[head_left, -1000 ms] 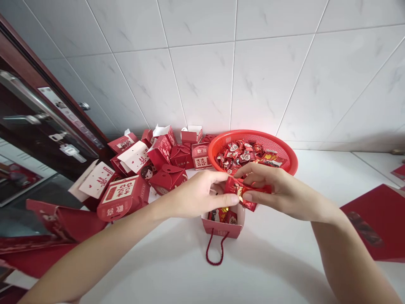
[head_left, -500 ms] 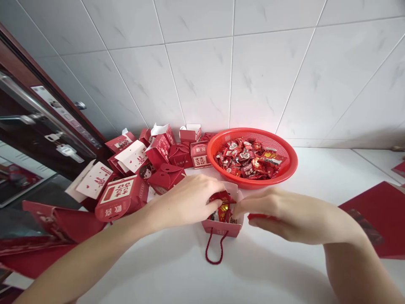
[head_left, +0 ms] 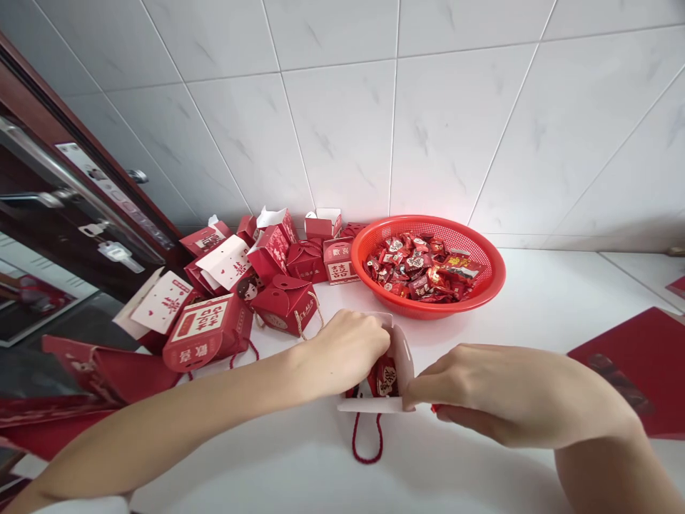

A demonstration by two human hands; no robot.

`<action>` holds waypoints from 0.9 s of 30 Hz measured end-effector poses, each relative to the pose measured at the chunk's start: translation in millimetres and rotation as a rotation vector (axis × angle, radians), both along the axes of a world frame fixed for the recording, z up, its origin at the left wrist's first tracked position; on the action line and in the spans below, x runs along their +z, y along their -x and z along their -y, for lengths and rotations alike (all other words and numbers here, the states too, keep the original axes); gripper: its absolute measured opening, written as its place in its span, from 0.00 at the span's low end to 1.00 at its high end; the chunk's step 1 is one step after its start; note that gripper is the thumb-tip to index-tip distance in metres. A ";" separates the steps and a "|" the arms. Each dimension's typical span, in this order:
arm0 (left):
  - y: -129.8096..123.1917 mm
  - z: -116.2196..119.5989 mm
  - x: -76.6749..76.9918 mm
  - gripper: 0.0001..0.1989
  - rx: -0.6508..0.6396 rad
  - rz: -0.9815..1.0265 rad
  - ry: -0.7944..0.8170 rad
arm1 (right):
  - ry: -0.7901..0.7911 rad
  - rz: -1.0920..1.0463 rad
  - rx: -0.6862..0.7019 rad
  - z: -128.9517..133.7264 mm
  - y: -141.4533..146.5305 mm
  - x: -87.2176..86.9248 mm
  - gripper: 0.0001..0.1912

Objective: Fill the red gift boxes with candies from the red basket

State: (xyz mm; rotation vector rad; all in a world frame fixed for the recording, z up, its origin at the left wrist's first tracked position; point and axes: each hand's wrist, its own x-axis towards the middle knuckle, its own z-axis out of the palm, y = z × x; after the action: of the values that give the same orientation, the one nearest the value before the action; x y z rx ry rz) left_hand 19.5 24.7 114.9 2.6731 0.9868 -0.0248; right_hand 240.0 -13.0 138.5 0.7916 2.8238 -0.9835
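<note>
An open red candy box (head_left: 377, 406) with a white inside stands on the white counter, its dark red cord handle (head_left: 367, 457) lying toward me. Wrapped candies (head_left: 386, 378) lie inside. My left hand (head_left: 347, 353) reaches over the box's left side, curled with its fingertips down in the box; what they grip is hidden. At the box's right front corner, my right hand (head_left: 481, 389) is closed, its forefinger touching the flap. A bit of red wrapper shows under its fingers, seemingly a candy held in the palm.
Behind the box sits a red plastic basket (head_left: 428, 312) of wrapped candies. Several red gift boxes (head_left: 281, 303) crowd the left, with a dark door (head_left: 80, 193) with keys beyond. A red box with a clear window (head_left: 642, 335) is at the right, and a tiled wall (head_left: 444, 128) rises behind.
My left hand has gone deeper into the box and its fingers have dropped from sight. The box has tipped slightly, showing more white flap. My right hand has shifted slightly toward me.
</note>
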 end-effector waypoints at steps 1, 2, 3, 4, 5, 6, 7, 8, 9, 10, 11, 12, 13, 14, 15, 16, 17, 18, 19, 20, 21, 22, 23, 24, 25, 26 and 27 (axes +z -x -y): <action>-2.3 -1.6 -0.5 0.16 -0.014 -0.007 -0.001 | 0.000 0.003 -0.002 0.0 -0.3 -0.2 0.19; -4.1 -2.9 -0.7 0.16 -0.025 -0.015 0.001 | -0.003 0.013 -0.005 0.2 -0.5 -0.4 0.19; -5.4 -3.7 -0.6 0.16 -0.025 -0.026 0.003 | -0.005 0.026 -0.007 0.4 -0.9 -0.5 0.18; -6.3 -4.0 -0.2 0.16 -0.012 -0.042 0.005 | -0.007 0.037 -0.007 0.8 -1.3 -0.5 0.18; -6.8 -3.9 0.4 0.16 0.013 -0.064 0.005 | -0.008 0.041 -0.007 1.1 -1.7 -0.6 0.17; -7.0 -3.5 1.1 0.16 0.048 -0.087 0.007 | -0.013 0.033 -0.006 1.5 -2.3 -0.7 0.17; -7.0 -2.9 1.8 0.16 0.081 -0.100 0.014 | -0.020 0.013 -0.006 1.7 -2.8 -0.8 0.16; -7.0 -2.4 2.4 0.15 0.106 -0.096 0.029 | -0.025 -0.013 -0.007 2.0 -3.5 -1.1 0.15; -6.9 -2.2 2.7 0.14 0.121 -0.075 0.055 | -0.028 -0.038 -0.008 2.1 -4.0 -1.4 0.15; -6.8 -2.2 2.8 0.14 0.126 -0.044 0.089 | -0.029 -0.055 -0.011 2.1 -4.6 -1.8 0.15; -6.7 -2.7 2.5 0.14 0.120 -0.010 0.128 | -0.026 -0.063 -0.011 2.0 -5.0 -2.1 0.15; -6.6 -3.6 1.8 0.14 0.108 0.023 0.165 | -0.024 -0.066 -0.012 1.9 -5.4 -2.3 0.15; -6.4 -4.7 0.8 0.14 0.092 0.050 0.196 | -0.023 -0.067 -0.013 1.9 -5.6 -2.5 0.15; -6.2 -6.0 -0.4 0.15 0.078 0.075 0.220 | -0.024 -0.069 -0.012 1.8 -5.7 -2.4 0.15; -6.0 -7.3 -1.8 0.16 0.067 0.099 0.237 | -0.028 -0.071 -0.012 1.7 -5.7 -2.2 0.15; -5.7 -8.3 -3.1 0.17 0.062 0.122 0.249 | -0.030 -0.070 -0.011 1.7 -5.7 -1.9 0.16; -5.4 -8.9 -4.4 0.17 0.062 0.144 0.255 | -0.031 -0.063 -0.011 1.7 -5.5 -1.6 0.16; -5.0 -9.1 -5.5 0.18 0.068 0.161 0.257 | -0.030 -0.053 -0.010 1.7 -5.4 -1.2 0.16; -4.7 -8.9 -6.3 0.18 0.071 0.174 0.256 | -0.028 -0.039 -0.010 1.7 -5.3 -0.9 0.16; -4.4 -8.4 -6.8 0.18 0.073 0.182 0.255 | -0.026 -0.025 -0.010 1.6 -5.2 -0.8 0.16; -4.3 -7.7 -7.0 0.17 0.074 0.180 0.256 | -0.026 -0.013 -0.012 1.5 -5.2 -0.8 0.16; -4.5 -6.9 -6.9 0.16 0.078 0.167 0.254 | -0.027 -0.005 -0.014 1.3 -5.3 -0.9 0.15; -5.1 -6.2 -6.6 0.15 0.084 0.141 0.246 | -0.031 -0.002 -0.017 1.1 -5.6 -1.2 0.15; -6.3 -5.6 -6.1 0.14 0.093 0.104 0.234 | -0.036 -0.004 -0.019 0.8 -5.8 -1.6 0.16; -8.2 -5.2 -5.4 0.13 0.101 0.055 0.216 | -0.042 -0.009 -0.020 0.6 -6.1 -1.9 0.16; -10.9 -5.1 -4.5 0.13 0.107 -0.006 0.193 | -0.046 -0.016 -0.019 0.4 -6.4 -2.2 0.17; -14.4 -5.1 -3.4 0.13 0.105 -0.075 0.168 | -0.048 -0.023 -0.017 0.2 -6.5 -2.4 0.17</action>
State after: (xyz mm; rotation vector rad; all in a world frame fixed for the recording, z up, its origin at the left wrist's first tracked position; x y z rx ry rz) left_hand 34.0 29.9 111.4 2.4809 1.0962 -0.1792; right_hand 246.6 -13.2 136.1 0.8154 2.8754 -0.9358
